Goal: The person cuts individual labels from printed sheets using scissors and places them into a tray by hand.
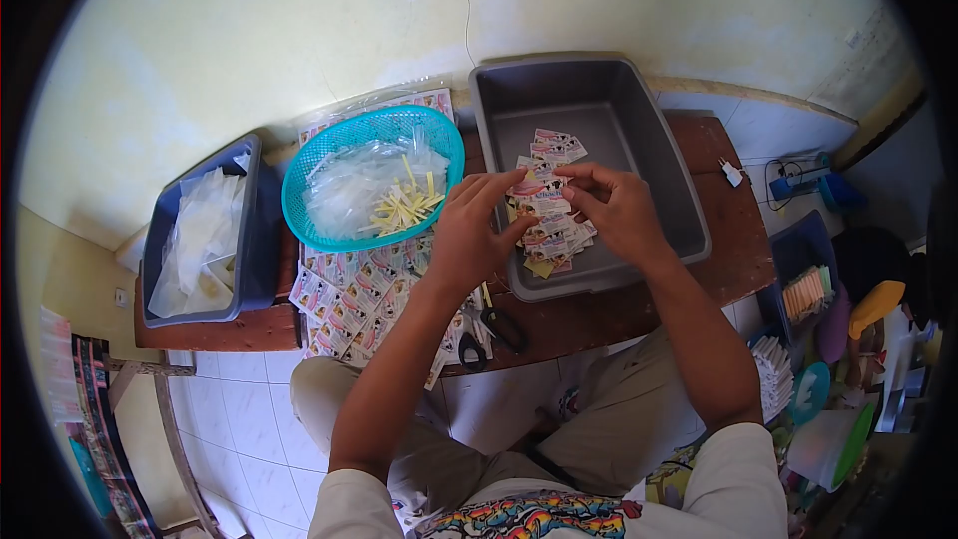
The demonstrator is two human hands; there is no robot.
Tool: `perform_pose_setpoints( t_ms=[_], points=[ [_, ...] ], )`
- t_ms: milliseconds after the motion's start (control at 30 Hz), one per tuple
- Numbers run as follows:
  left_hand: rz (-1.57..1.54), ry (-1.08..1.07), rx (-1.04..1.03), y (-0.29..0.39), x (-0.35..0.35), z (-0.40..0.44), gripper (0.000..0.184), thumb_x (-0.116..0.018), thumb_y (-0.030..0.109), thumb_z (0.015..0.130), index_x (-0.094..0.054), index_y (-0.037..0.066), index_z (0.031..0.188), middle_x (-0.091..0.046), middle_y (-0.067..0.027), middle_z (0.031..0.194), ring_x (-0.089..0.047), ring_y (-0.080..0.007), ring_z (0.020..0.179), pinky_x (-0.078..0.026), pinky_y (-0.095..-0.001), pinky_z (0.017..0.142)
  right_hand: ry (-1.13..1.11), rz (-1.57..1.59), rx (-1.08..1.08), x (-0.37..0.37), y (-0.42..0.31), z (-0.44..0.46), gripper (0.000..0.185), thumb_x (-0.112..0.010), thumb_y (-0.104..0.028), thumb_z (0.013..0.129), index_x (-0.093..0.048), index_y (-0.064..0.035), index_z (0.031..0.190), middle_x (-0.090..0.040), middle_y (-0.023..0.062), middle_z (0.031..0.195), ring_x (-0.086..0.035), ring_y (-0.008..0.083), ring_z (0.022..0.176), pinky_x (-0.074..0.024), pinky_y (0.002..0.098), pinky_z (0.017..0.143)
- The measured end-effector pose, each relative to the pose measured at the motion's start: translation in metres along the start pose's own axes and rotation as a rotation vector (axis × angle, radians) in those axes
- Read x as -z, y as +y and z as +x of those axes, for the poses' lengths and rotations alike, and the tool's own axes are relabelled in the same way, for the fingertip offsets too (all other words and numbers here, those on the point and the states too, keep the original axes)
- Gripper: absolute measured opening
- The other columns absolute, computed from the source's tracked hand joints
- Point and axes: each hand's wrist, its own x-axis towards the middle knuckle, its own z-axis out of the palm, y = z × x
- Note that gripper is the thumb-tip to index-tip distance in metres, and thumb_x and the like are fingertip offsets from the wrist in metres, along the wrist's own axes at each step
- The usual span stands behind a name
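Note:
A small printed paper label (pixel 544 190) is held by its edges between my two hands, over the grey plastic tub (pixel 629 130). My left hand (pixel 479 225) is closed on the label's left side with thumb and index finger. My right hand (pixel 621 212) pinches its right side. Under and around it, several cut labels (pixel 559 146) lie in a loose pile in the tub. Scissors (pixel 489 324) with black handles rest near the table's front edge, beside my left forearm. Uncut label sheets (pixel 344 294) are spread on the table to the left.
A turquoise basket (pixel 294 205) holds clear plastic bags and yellow paper strips. At the far left stands a dark blue tub (pixel 261 240) with plastic bags. A white charger (pixel 731 173) lies on the wooden table (pixel 733 230), right of the grey tub. The wall is close behind.

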Motion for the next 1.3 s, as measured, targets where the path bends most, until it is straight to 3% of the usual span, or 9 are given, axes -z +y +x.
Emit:
perform_pose_setpoints(
  t_ms=[233, 300, 633, 700, 800, 967, 1300],
  points=[
    [0.003, 0.017, 0.002, -0.004, -0.006, 0.004, 0.059, -0.092, 0.012, 0.076, -0.07, 0.007, 0.131, -0.075, -0.0138, 0.118, -0.071, -0.0334, 0.11, -0.056, -0.0426, 0.095, 0.037, -0.058, 0.024, -0.001, 0.007, 0.0, 0.032, -0.075, -0.009, 0.097, -0.076, -0.0087, 0.129, -0.079, 0.0089, 0.098, -0.076, 0.0122, 0.083, -0.0616, 0.0287, 0.071],
    [0.004, 0.014, -0.005, -0.005, -0.008, 0.004, 0.06, -0.092, 0.012, 0.076, -0.07, 0.008, 0.132, -0.075, -0.0137, 0.118, -0.07, -0.0337, 0.11, -0.056, -0.0428, 0.095, 0.031, -0.126, -0.019, -0.001, 0.004, -0.001, 0.033, -0.074, -0.007, 0.098, -0.074, -0.0057, 0.132, -0.076, 0.0056, 0.099, -0.07, 0.0072, 0.082, -0.059, 0.0245, 0.072],
    [0.059, -0.022, -0.004, -0.007, -0.02, 0.0, 0.063, -0.093, 0.018, 0.075, -0.07, 0.009, 0.133, -0.074, -0.0131, 0.121, -0.066, -0.0336, 0.117, -0.049, -0.0453, 0.106, 0.062, -0.22, 0.054, 0.002, 0.012, -0.003, 0.036, -0.077, -0.009, 0.096, -0.074, -0.0069, 0.132, -0.076, 0.0069, 0.102, -0.072, 0.0085, 0.082, -0.0593, 0.0252, 0.07],
    [0.069, -0.019, -0.012, -0.008, -0.022, 0.0, 0.064, -0.093, 0.019, 0.075, -0.07, 0.01, 0.133, -0.073, -0.0131, 0.122, -0.066, -0.0335, 0.119, -0.047, -0.0461, 0.109, 0.13, -0.278, 0.117, 0.003, 0.014, -0.003, 0.034, -0.079, -0.013, 0.093, -0.076, -0.0079, 0.126, -0.078, 0.0137, 0.1, -0.076, 0.022, 0.081, -0.0599, 0.0343, 0.073],
    [0.107, -0.011, -0.021, -0.009, -0.025, -0.002, 0.065, -0.093, 0.023, 0.075, -0.069, 0.011, 0.134, -0.073, -0.0129, 0.125, -0.065, -0.0327, 0.123, -0.042, -0.0489, 0.116, 0.174, -0.38, 0.169, 0.004, 0.015, -0.005, 0.034, -0.08, -0.014, 0.092, -0.076, -0.0066, 0.125, -0.077, 0.0147, 0.104, -0.076, 0.0237, 0.082, -0.0601, 0.0353, 0.074],
    [0.072, -0.039, -0.006, -0.009, -0.023, -0.008, 0.06, -0.091, 0.024, 0.078, -0.069, 0.011, 0.132, -0.071, -0.012, 0.127, -0.063, -0.0312, 0.127, -0.036, -0.051, 0.12, 0.167, -0.404, 0.172, 0.006, 0.01, -0.01, 0.036, -0.08, -0.013, 0.091, -0.075, -0.0038, 0.125, -0.076, 0.0146, 0.107, -0.075, 0.0221, 0.081, -0.0598, 0.0339, 0.073],
    [0.087, 0.05, -0.057, 0.006, 0.007, -0.022, 0.051, -0.088, 0.027, 0.084, -0.071, 0.011, 0.13, -0.074, -0.0118, 0.124, -0.067, -0.031, 0.12, -0.041, -0.0502, 0.117, 0.131, -0.259, 0.2, -0.017, -0.025, -0.023, 0.035, -0.078, -0.009, 0.092, -0.075, -0.005, 0.127, -0.076, 0.0101, 0.106, -0.073, 0.0145, 0.081, -0.0595, 0.0301, 0.069]
  ],
)
